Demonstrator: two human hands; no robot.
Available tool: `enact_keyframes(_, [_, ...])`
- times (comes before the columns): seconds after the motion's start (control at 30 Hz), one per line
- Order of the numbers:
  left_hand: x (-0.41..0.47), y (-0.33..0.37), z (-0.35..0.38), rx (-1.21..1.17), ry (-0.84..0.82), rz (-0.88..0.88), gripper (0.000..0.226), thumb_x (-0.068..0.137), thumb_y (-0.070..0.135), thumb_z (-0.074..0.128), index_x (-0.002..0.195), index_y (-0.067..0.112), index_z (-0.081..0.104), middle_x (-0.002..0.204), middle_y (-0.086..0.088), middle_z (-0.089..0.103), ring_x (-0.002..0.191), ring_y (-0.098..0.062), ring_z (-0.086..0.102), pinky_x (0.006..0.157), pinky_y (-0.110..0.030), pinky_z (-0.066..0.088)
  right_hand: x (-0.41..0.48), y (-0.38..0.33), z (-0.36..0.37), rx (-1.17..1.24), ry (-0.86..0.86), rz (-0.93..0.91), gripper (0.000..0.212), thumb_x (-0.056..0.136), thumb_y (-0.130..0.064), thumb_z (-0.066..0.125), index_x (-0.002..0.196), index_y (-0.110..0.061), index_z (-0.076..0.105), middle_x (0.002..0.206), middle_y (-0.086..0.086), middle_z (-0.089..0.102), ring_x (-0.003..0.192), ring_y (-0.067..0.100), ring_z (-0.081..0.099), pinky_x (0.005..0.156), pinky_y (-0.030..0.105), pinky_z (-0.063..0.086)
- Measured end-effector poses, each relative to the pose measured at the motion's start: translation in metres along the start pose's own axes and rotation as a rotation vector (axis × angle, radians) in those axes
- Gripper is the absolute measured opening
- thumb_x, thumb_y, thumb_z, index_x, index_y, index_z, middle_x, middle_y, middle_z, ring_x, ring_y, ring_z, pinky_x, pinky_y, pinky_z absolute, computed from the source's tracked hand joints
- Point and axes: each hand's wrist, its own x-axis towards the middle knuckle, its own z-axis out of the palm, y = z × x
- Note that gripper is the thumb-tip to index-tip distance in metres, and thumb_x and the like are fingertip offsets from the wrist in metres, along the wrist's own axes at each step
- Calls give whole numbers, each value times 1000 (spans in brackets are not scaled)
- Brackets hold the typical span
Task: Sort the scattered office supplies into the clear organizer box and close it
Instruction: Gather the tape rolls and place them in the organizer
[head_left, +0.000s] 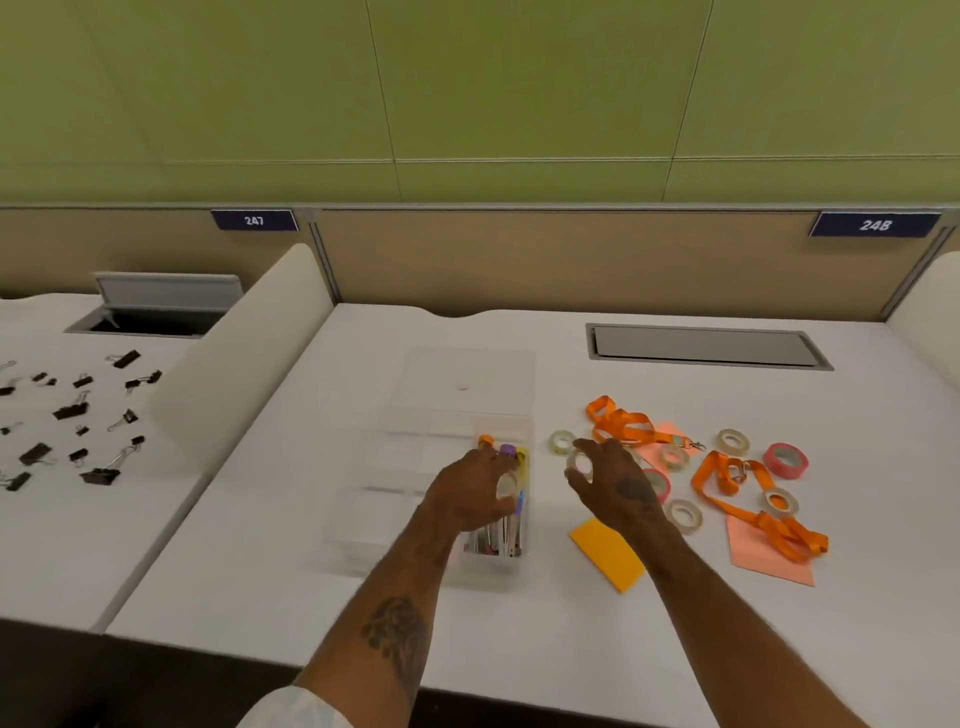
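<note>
The clear organizer box (415, 467) lies open on the white desk, its lid (465, 382) flat behind it. Its right compartment holds markers and pens (506, 530). My left hand (470, 493) hovers over that compartment with a clear tape roll (506, 487) in its fingers. My right hand (613, 480) is just right of the box, pinching another clear tape roll (581, 461). More tape rolls (732, 441), a pink roll (785, 460), orange lanyards (621, 426) and sticky notes (605, 553) lie scattered to the right.
A curved white divider (234, 364) separates this desk from the left one, where several black binder clips (70, 413) are scattered. A closed cable hatch (706, 347) sits at the back right. Pink paper (769, 558) lies under a lanyard.
</note>
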Motion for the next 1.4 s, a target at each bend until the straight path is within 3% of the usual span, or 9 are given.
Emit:
enact_keyframes(0.13, [-19, -45, -17, 9, -9, -32, 53, 82, 44, 66, 131, 26, 52, 124, 2, 53, 117, -18, 49, 91, -31, 43, 11, -48, 24, 27, -60, -54, 49, 90, -33, 60, 136, -18, 50, 124, 14, 52, 115, 31, 53, 95, 36, 45])
enact_keyframes(0.23, [-31, -72, -22, 24, -23, -40, 53, 81, 41, 67, 129, 25, 54, 122, 2, 52, 114, -17, 50, 88, -29, 42, 13, -77, 40, 42, -107, -82, 47, 89, -31, 61, 133, -19, 52, 119, 13, 51, 109, 31, 54, 90, 35, 46])
enact_keyframes(0.4, [-40, -100, -19, 51, -119, -43, 56, 78, 49, 70, 128, 27, 55, 117, 1, 52, 108, -20, 54, 84, -31, 43, 10, -109, 62, 41, -156, -120, 52, 88, -34, 61, 137, -21, 50, 129, 10, 49, 118, 27, 51, 99, 31, 42])
enact_keyframes(0.7, [-45, -120, -13, 66, -158, -31, 71, 75, 56, 72, 136, 27, 50, 128, 2, 48, 121, -17, 44, 93, -35, 42, 1, -128, 75, -7, -208, -106, 57, 87, -40, 60, 139, -25, 44, 139, 6, 46, 125, 22, 48, 102, 33, 43])
enact_keyframes(0.83, [-48, -127, -17, 104, -76, -22, 69, 82, 52, 65, 141, 24, 45, 145, 2, 38, 133, -18, 37, 102, -39, 41, -1, -133, 79, -23, -231, -95, 62, 85, -45, 60, 141, -28, 40, 141, 4, 47, 128, 21, 47, 103, 33, 42])
enact_keyframes(0.97, [-49, -132, -19, 196, -5, -42, 70, 93, 53, 50, 151, 22, 27, 159, -5, 20, 145, -24, 19, 110, -42, 31, -4, -137, 85, -47, -242, -122, 66, 82, -46, 62, 141, -29, 39, 132, 3, 54, 122, 20, 51, 98, 32, 45])
enact_keyframes(1.17, [-46, -134, -20, 227, 36, -60, 75, 97, 57, 37, 155, 22, 6, 163, -8, 1, 150, -25, 1, 119, -46, 14, -4, -144, 89, -58, -276, -135, 72, 80, -48, 65, 143, -30, 35, 131, 0, 57, 119, 19, 52, 98, 32, 44])
enact_keyframes(1.4, [-42, -139, -17, 274, 25, -79, 76, 96, 62, 25, 154, 25, -7, 162, -8, -15, 149, -26, -14, 119, -50, 0, -4, -143, 87, -66, -355, -158, 83, 77, -56, 68, 147, -30, 30, 135, 2, 55, 124, 23, 50, 103, 36, 42])
